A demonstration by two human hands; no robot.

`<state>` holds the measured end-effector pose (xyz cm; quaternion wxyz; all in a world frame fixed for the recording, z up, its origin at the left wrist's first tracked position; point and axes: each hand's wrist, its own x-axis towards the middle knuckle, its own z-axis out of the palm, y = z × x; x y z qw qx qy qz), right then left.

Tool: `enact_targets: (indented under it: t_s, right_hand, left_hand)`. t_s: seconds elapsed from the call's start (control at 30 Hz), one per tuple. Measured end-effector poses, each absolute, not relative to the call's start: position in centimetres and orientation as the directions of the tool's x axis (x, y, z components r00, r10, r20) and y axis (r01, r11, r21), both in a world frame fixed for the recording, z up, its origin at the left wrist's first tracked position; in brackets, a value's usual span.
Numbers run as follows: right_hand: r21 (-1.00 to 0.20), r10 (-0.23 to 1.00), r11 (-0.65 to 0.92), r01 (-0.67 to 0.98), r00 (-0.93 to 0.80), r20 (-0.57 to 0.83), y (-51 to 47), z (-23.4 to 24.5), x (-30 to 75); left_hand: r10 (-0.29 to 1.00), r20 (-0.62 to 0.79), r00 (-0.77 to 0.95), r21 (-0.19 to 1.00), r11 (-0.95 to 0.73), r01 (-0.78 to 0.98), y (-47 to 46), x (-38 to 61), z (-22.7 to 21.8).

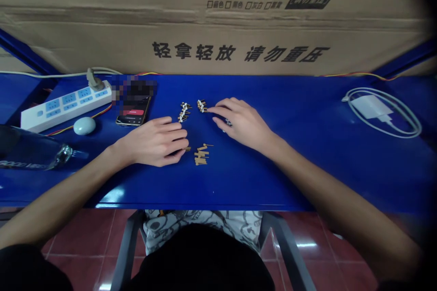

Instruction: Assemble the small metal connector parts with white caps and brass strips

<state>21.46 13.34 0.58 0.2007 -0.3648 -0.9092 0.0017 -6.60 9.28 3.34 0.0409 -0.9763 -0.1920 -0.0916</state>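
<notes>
Blue surface (307,154): small piles kept apart, likely by kind.
Brass pins (201,154): near pile, between both hands.
White-tipped parts (184,112): far left cluster.
Left hand (153,141): fingers pressed together, curled beside the pins; pinching or not, cannot tell.
Right hand (242,122): loosely spread, index fingertip touching far right cluster (201,105).

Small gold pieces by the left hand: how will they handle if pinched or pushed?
The gold pieces look tiny and thin, so probably light and fiddly to pinch off the flat table. The surface looks glossy, so a push would likely slide and scatter the loose pile. They look flat, so probably won't roll.
</notes>
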Motion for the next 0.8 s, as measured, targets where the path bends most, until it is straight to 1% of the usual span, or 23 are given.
enact_targets:
  t_s: [0.07,0.23,0.4,0.47,0.53,0.6,0.7,0.77,0.8]
  right_hand:
    - [-0.134,0.674,0.723,0.678,-0.649,0.353,13.4,0.5,20.9]
    - [-0.111,0.684,0.71,0.696,-0.643,0.344,13.5,0.5,20.2]
    - [-0.124,0.693,0.692,0.711,-0.607,0.388,13.7,0.2,20.1]
    - [-0.117,0.699,0.685,0.719,-0.604,0.383,13.8,0.1,20.0]
    - [-0.108,0.69,0.698,0.708,-0.624,0.366,13.7,0.2,20.0]
    - [-0.099,0.67,0.72,0.687,-0.65,0.358,13.3,0.6,20.0]
    - [-0.118,0.627,0.763,0.635,-0.684,0.373,11.9,1.4,19.6]
    - [-0.143,0.593,0.794,0.591,-0.699,0.4,10.8,1.9,19.3]
    - [-0.15,0.577,0.806,0.572,-0.703,0.416,10.3,2.1,19.2]
  left_hand:
    - [0.371,0.198,0.907,-0.04,-0.922,0.386,9.4,-6.7,3.3]
    - [0.324,0.174,0.93,-0.065,-0.938,0.34,9.3,-6.5,3.4]
    - [0.362,0.217,0.907,0.036,-0.931,0.363,9.4,-6.6,3.4]
    - [0.377,0.215,0.901,0.051,-0.925,0.375,9.6,-6.6,3.2]
    - [0.406,0.214,0.889,0.043,-0.913,0.406,9.8,-6.7,2.9]
    - [0.471,0.235,0.85,0.042,-0.879,0.475,9.9,-6.6,2.5]
    - [0.585,0.308,0.751,0.094,-0.804,0.588,9.8,-6.2,2.2]
    - [0.602,0.351,0.717,0.102,-0.786,0.61,9.6,-5.8,2.1]
    - [0.592,0.364,0.719,0.085,-0.79,0.608,9.5,-5.6,2.1]
